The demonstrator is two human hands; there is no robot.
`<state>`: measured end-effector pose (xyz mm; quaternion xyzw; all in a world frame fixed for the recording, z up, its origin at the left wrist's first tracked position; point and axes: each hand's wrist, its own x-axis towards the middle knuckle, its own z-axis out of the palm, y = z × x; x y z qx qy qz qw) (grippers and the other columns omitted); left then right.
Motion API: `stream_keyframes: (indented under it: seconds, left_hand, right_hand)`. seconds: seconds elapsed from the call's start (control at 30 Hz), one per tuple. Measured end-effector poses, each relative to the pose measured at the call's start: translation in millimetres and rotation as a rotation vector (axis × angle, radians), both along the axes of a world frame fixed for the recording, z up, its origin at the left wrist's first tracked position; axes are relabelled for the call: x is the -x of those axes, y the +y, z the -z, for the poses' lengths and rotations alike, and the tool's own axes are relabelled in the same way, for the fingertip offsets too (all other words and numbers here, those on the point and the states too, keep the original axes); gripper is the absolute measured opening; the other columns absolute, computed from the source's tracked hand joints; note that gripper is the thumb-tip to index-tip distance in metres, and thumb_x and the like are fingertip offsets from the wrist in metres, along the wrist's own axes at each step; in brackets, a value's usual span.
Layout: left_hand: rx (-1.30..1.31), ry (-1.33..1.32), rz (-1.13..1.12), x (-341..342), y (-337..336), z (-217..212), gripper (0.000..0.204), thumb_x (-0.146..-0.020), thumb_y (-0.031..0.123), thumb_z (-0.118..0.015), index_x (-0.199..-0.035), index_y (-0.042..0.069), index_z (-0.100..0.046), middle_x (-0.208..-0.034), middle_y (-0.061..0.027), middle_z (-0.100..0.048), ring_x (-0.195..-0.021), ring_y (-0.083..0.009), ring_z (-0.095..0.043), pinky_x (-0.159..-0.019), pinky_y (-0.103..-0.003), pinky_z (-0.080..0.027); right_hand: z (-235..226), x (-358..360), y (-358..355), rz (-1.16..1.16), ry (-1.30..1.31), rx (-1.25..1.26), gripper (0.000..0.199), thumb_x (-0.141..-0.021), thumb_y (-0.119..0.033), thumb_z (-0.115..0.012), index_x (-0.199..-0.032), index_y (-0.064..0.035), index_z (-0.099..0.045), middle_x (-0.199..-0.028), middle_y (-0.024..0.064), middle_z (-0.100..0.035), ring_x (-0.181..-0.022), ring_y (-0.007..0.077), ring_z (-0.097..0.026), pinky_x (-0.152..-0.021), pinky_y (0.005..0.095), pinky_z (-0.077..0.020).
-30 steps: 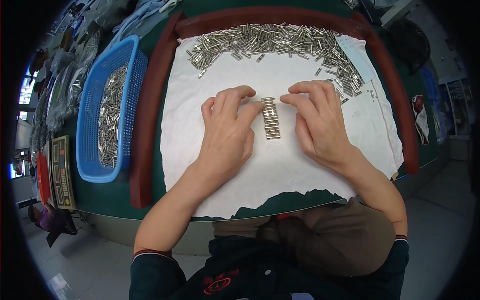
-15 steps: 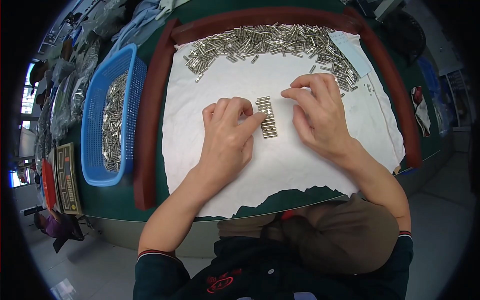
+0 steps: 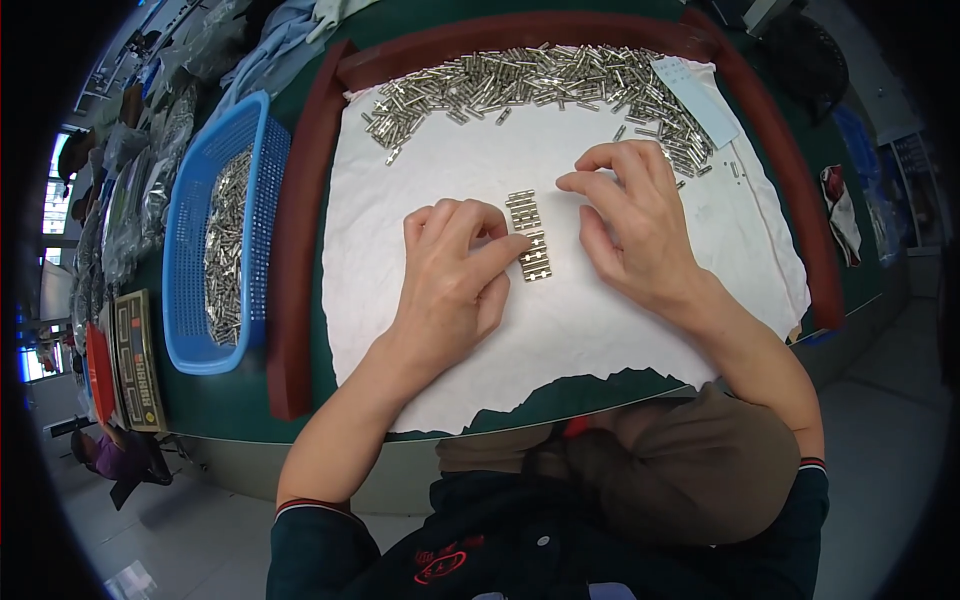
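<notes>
Small silver metal cylinders lie side by side in a column at the middle of the white cloth, split into an upper group and a lower group. My left hand rests just left of them, its thumb tip touching the top of the lower group. Its fingers are bent and apart, with nothing visible between them. To the right of the column, my right hand hovers with thumb and forefinger apart, and I see nothing in it.
A heap of loose metal cylinders spreads along the cloth's far side, with a pale card on its right end. A dark red wooden frame borders the white cloth. A blue basket of cylinders stands left.
A gap has opened in the column: the lower group sits slightly nearer me, apart from the upper one. My left thumb has moved slightly toward me; the right hand has barely shifted.
</notes>
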<state>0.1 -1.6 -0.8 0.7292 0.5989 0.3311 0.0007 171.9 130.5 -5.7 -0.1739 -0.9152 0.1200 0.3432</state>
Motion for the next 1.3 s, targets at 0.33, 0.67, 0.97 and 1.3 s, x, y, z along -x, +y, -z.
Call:
stream_keyframes:
  seconds: [0.33, 0.67, 0.97, 1.3]
  left_hand:
    - [0.054, 0.007, -0.032, -7.1, 3.7, -0.6, 0.036, -0.065, 0.014, -0.074, -0.098, 0.003, -0.064, -0.089, -0.0077, -0.055, -0.084, -0.0240, -0.053, -0.080, -0.039, -0.037]
    - [0.287, 0.473, 0.011, -21.8, 14.9, -23.5, 0.019, -0.074, 0.007, -0.065, -0.085, -0.001, -0.053, -0.079, -0.0130, -0.056, -0.078, -0.0282, -0.060, -0.070, -0.037, -0.050]
    - [0.247, 0.958, -0.075, -47.9, 14.7, -15.1, 0.014, -0.076, 0.012, -0.061, -0.086, 0.006, -0.053, -0.073, -0.0040, -0.057, -0.070, -0.0152, -0.058, -0.058, -0.027, -0.043]
    - [0.185, 1.110, -0.163, -50.2, 20.5, -4.9, 0.023, -0.074, 0.020, -0.065, -0.089, 0.008, -0.054, -0.075, -0.0007, -0.055, -0.071, -0.0131, -0.053, -0.060, -0.027, -0.036]
  right_hand:
    - [4.2, -0.9, 4.4, 0.011, 0.034, -0.011, 0.028, -0.069, 0.002, -0.063, -0.095, -0.0052, -0.066, -0.102, 0.0077, -0.057, -0.100, 0.0277, -0.050, -0.081, 0.0398, -0.0417]
    - [6.0, 0.8, 6.1, 0.010, 0.090, -0.037, 0.026, -0.070, 0.002, -0.062, -0.095, -0.0044, -0.064, -0.102, 0.0086, -0.056, -0.099, 0.0280, -0.050, -0.082, 0.0398, -0.0415]
    - [4.8, -5.3, 7.2, 0.007, 0.057, -0.046, 0.032, -0.068, 0.004, -0.061, -0.099, -0.0024, -0.063, -0.103, 0.0124, -0.055, -0.099, 0.0311, -0.050, -0.084, 0.0430, -0.0420]
    - [0.7, -2.0, 5.1, -0.024, -0.004, -0.012, 0.030, -0.071, 0.006, -0.061, -0.100, -0.0011, -0.062, -0.105, 0.0149, -0.053, -0.096, 0.0322, -0.051, -0.084, 0.0413, -0.0431]
